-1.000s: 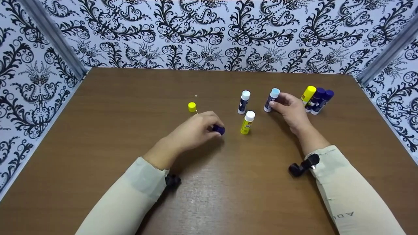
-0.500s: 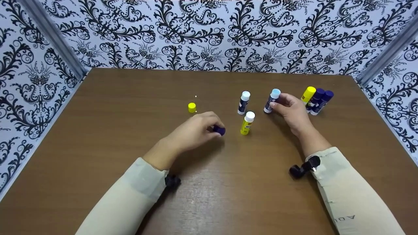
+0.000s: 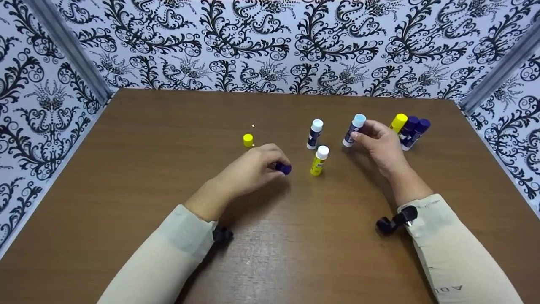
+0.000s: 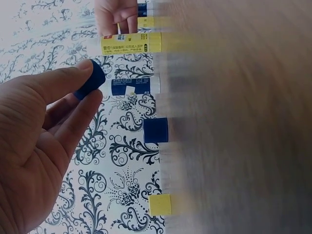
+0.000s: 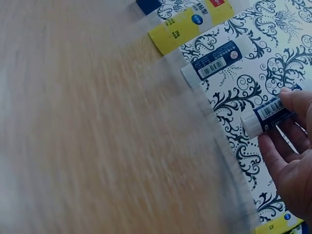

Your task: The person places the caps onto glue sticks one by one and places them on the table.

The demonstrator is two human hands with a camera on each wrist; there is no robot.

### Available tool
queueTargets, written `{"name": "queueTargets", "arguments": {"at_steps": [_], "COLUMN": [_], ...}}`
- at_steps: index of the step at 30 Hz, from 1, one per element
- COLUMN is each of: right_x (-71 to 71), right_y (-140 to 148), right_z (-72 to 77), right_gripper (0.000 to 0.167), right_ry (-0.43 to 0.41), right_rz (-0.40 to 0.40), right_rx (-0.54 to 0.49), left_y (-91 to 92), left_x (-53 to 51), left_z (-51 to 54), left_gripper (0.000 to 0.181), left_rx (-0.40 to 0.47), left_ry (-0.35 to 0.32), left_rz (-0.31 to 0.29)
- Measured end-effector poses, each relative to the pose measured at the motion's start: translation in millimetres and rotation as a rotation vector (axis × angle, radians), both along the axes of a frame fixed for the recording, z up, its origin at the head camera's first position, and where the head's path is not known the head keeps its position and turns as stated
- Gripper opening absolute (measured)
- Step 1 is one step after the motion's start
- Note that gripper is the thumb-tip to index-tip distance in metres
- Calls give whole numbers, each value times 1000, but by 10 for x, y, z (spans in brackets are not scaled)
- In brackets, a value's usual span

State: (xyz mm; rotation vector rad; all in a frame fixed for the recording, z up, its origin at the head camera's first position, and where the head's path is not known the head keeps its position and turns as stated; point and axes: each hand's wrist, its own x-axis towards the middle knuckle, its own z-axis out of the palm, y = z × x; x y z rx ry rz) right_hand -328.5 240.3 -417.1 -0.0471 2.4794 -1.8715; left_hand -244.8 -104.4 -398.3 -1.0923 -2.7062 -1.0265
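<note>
The right hand (image 3: 382, 147) grasped a blue glue stick (image 3: 353, 131) between thumb and fingers, at the right of the group; this hold on its side seemed meant to keep it upright and leave its pale top bare. Its base looked slightly clear of the table (image 3: 126, 169). The left hand (image 3: 249, 169) pinched a blue cap (image 4: 92, 80) between thumb and fingertips, probably because so short a thing gave little to hold.

Between the hands stood a yellow glue stick (image 3: 318, 162) and, behind it, another blue stick (image 3: 314, 136), both upright with pale tops bare, in the way of a straight path from cap to held stick. A yellow cap (image 3: 248, 140) sat beyond the left hand, which apparently hid a second blue cap (image 4: 155, 130) from the head camera. Just past the right hand, partly covered by it, stood a capped yellow stick (image 3: 398, 122) and two capped blue sticks (image 3: 417, 134), backed by a patterned wall (image 3: 270, 42)
</note>
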Motion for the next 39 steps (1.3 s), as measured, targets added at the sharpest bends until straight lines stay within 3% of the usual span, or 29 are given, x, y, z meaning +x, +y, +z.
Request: {"name": "queueTargets", "arguments": {"at_steps": [8,27,34,39], "right_x": [41,184,249,302], "right_y": [-33,-119,-134,-190], "right_z": [50,243,296,331], "right_gripper": [50,30,30,31], "right_ry": [97,166,197,216], "right_rz": [19,59,90,106], "right_rx": [-13,-121,-129,-139], "left_y": [11,8,30,13], "left_x": [11,15,18,36], "left_z": [21,44,46,57], "left_gripper": [21,26,24,22], "left_rx": [10,59,114,163], "left_ry": [-4,24,-21,-16], "left_rz": [16,19,13,11]}}
